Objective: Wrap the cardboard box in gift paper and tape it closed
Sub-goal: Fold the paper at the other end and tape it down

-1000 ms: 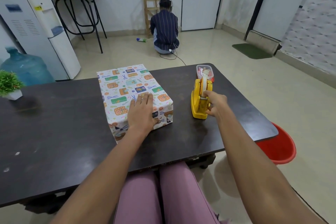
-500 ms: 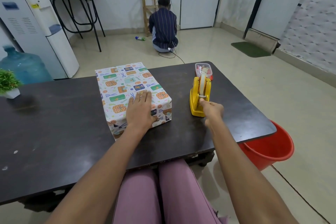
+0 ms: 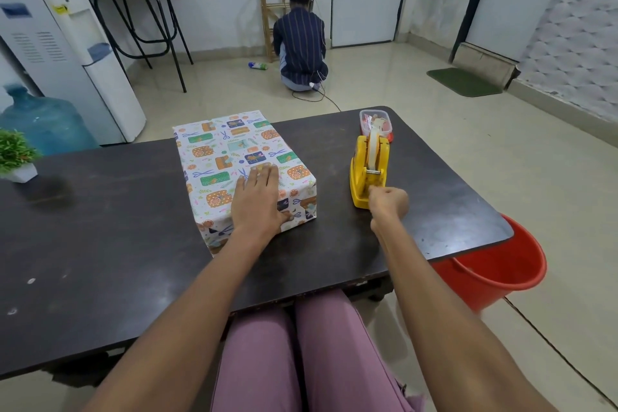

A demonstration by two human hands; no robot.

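pressing flat left hand (image 3: 258,199) on wrapped box (image 3: 234,160); right hand (image 3: 388,202) fingers pinching tape at dispenser (image 3: 368,174).

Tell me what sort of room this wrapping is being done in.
Probably a plain office or workroom, not a home: a water dispenser with a spare water jug stands by the wall, another person works on the bare tiled floor, and the dark table holds a tape dispenser.

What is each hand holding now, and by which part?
The left hand holds nothing; it rests flat on the wrapped box. The right hand seems to pinch the tape end at the yellow dispenser's front.
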